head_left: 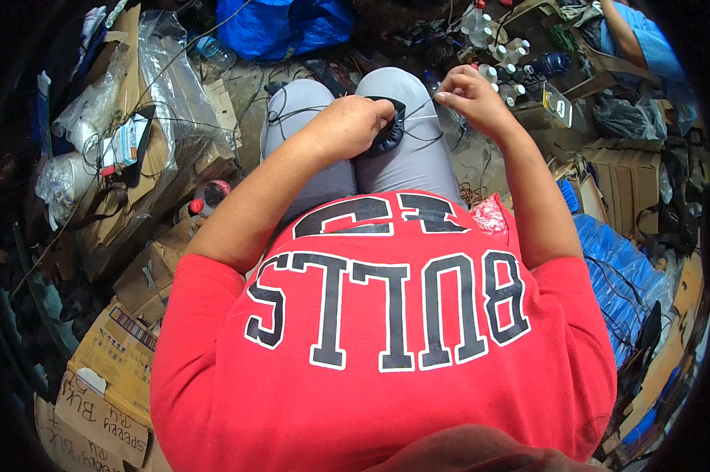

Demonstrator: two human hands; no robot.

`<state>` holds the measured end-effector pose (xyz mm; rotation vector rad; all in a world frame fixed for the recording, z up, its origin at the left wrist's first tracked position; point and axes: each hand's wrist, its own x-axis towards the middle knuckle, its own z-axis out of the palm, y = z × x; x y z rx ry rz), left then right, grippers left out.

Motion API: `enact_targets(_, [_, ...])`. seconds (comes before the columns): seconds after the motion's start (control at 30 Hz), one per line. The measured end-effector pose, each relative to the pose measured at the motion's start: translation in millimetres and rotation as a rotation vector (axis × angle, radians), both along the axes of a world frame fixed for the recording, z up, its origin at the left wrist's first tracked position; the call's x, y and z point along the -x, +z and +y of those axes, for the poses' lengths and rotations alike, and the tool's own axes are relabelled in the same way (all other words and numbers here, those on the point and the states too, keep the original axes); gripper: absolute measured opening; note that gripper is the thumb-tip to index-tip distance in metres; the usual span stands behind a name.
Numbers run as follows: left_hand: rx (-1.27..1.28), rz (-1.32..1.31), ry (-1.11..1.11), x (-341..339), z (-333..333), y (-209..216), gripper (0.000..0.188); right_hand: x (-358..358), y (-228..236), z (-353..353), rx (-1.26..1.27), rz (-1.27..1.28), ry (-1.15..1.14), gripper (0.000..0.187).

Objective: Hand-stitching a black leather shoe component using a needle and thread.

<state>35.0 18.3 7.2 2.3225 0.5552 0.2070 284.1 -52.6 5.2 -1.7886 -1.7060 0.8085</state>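
My left hand (353, 127) is closed on a small black leather-like piece (388, 140) with a gathered edge, held over my right thigh. Its exact kind is partly hidden by the fingers. To the right, my right hand (474, 97) is raised beside the knee, thumb and finger pinched on a thin dark cord (420, 108) that runs toward the black piece. More loose cord (280, 115) trails across my left knee, and some loops over the right thigh. Both legs wear grey trousers (394, 169).
Flattened cardboard and clear plastic wrap (160, 71) pile up at the left. A blue bag (284, 27) lies ahead. Several plastic bottles (512, 53) stand far right, near another person's arm (624, 33). Cardboard boxes (626, 177) and blue sheeting (618, 275) sit at the right.
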Motion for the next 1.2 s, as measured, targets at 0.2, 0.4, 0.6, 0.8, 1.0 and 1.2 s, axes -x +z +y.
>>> enact_targets(0.2, [-0.008, 0.078, 0.008, 5, 5, -8, 0.011, 20, 14, -1, -0.18, -0.235, 0.017, 0.015])
enact_targets(0.4, [-0.083, 0.065, -0.039, 10, 7, -9, 0.01, 73, 31, -8, -0.079, -0.624, 0.449, 0.006])
enact_targets(0.6, [-0.084, 0.024, -0.109, 40, 15, 0, 0.009, 61, 26, -3, -0.118, -0.576, 0.509, 0.005])
enact_targets(0.8, [0.106, 0.045, 0.451, 151, 31, 13, 0.01, -15, -6, -33, 0.161, -0.007, 0.024, 0.008])
enact_targets(1.0, [0.512, -0.634, 0.288, 93, 34, 80, 0.013, 35, 8, 12, -0.026, 1.171, -0.263, 0.024])
enact_targets(1.2, [1.061, -0.697, -0.234, 40, -21, 88, 0.027, 95, 37, 8, -0.02, 1.331, 0.107, 0.034])
